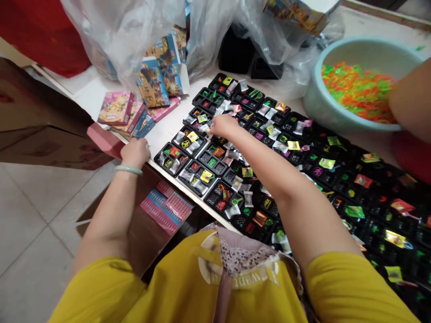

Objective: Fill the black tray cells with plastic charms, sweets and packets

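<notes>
My right hand (222,126) reaches over black compartment trays (205,196), fingers pinched down at one tray; what they hold, if anything, is hidden. Small white wrapped packets (224,107) lie around the fingertips. My left hand (135,152), a pale bangle on its wrist, is closed at the table's left edge. A tiny pale bit shows at its fingers, too small to name. Beside it are a pink object (105,140) and a pile of pink and blue printed boxes (116,107). The trays hold small coloured plastic pieces and shiny packets.
A pale green basin (336,117) of orange and green plastic pieces stands at right, another person's arm (412,96) over it. Clear plastic bags (128,31) and blue boxes (153,83) are at the back. Open cartons (50,130) stand left and below the table edge.
</notes>
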Demonstrator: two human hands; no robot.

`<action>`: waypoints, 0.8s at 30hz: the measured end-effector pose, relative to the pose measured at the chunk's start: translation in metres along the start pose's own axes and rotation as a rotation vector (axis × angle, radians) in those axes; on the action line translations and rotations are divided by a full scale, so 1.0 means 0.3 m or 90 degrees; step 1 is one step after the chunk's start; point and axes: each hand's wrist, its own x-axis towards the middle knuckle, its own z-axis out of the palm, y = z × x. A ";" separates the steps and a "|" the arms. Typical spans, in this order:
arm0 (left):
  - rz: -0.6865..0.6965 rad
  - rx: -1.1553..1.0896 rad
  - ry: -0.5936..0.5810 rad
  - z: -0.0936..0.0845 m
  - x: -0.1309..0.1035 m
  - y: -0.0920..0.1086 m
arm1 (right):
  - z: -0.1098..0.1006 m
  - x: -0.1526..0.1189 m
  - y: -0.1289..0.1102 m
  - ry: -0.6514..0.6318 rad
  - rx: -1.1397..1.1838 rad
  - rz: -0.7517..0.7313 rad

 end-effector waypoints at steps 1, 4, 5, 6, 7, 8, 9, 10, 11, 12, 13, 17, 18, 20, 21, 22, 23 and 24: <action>-0.004 -0.004 0.005 0.003 0.001 0.000 | -0.009 -0.017 0.010 -0.001 0.008 -0.010; -0.013 -0.027 0.029 0.015 -0.003 -0.005 | -0.020 -0.074 0.021 -0.031 -0.001 -0.125; -0.017 -0.036 0.037 0.021 -0.007 -0.008 | -0.014 -0.092 0.016 -0.049 -0.015 -0.173; -0.022 -0.045 0.045 0.026 -0.010 -0.011 | -0.005 -0.107 0.009 -0.066 -0.034 -0.211; -0.025 -0.053 0.054 0.031 -0.014 -0.014 | 0.006 -0.119 -0.001 -0.079 -0.055 -0.236; -0.028 -0.061 0.062 0.035 -0.018 -0.017 | 0.019 -0.129 -0.010 -0.087 -0.074 -0.249; -0.028 -0.069 0.070 0.040 -0.021 -0.020 | 0.030 -0.137 -0.017 -0.086 -0.089 -0.250; -0.028 -0.076 0.080 0.044 -0.024 -0.023 | 0.039 -0.145 -0.019 -0.078 -0.094 -0.246; -0.028 -0.084 0.088 0.047 -0.027 -0.026 | 0.045 -0.154 -0.015 -0.064 -0.089 -0.238; -0.029 -0.090 0.093 0.050 -0.030 -0.028 | 0.047 -0.165 -0.005 -0.047 -0.075 -0.227; -0.031 -0.096 0.098 0.052 -0.034 -0.030 | 0.045 -0.179 0.013 -0.030 -0.058 -0.213; -0.047 -0.126 0.109 0.043 -0.053 -0.035 | 0.028 -0.253 0.111 -0.006 -0.020 -0.182; -0.050 -0.140 0.112 0.038 -0.060 -0.037 | 0.027 -0.270 0.129 -0.008 -0.021 -0.178; -0.055 -0.171 0.119 0.025 -0.074 -0.044 | 0.033 -0.293 0.140 -0.006 -0.019 -0.171; -0.061 -0.188 0.130 0.018 -0.081 -0.050 | 0.040 -0.298 0.130 -0.002 -0.013 -0.171; -0.066 -0.205 0.149 0.012 -0.087 -0.058 | 0.050 -0.301 0.111 0.004 -0.006 -0.173; -0.071 -0.224 0.176 0.007 -0.093 -0.066 | 0.062 -0.300 0.083 0.009 0.000 -0.176; -0.070 -0.248 0.207 0.002 -0.097 -0.074 | 0.074 -0.297 0.050 0.013 0.002 -0.180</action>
